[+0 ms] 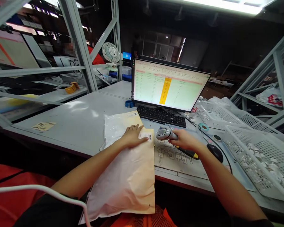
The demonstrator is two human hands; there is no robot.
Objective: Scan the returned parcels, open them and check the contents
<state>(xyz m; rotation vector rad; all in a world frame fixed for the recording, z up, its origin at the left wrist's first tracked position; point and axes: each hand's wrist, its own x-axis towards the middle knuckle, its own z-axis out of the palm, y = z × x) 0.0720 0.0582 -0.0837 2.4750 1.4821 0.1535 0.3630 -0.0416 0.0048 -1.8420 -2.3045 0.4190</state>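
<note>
A pale, tan-and-white mailing bag [134, 176] hangs partly over the near edge of the desk. My left hand [132, 136] lies spread on its upper part, thumb beside the small barcode label [150, 136]. Beneath it, another plastic-wrapped mailing bag [115, 123] sticks out toward the keyboard. My right hand [186, 140] is closed around the handle of a grey barcode scanner [164, 133], whose head points left toward the label. Under that hand lies a yellow-and-black tool [186, 152], partly covered, on a cardboard sheet [168, 156] with drawn characters.
A monitor [146, 85] showing a spreadsheet stands behind a black keyboard [161, 116]. To the right are a mouse [215, 153], tape rolls, and white perforated baskets [241, 138], one holding small pieces. Metal frames [78, 41] flank the desk. A fan [110, 52] and another person are behind, at left.
</note>
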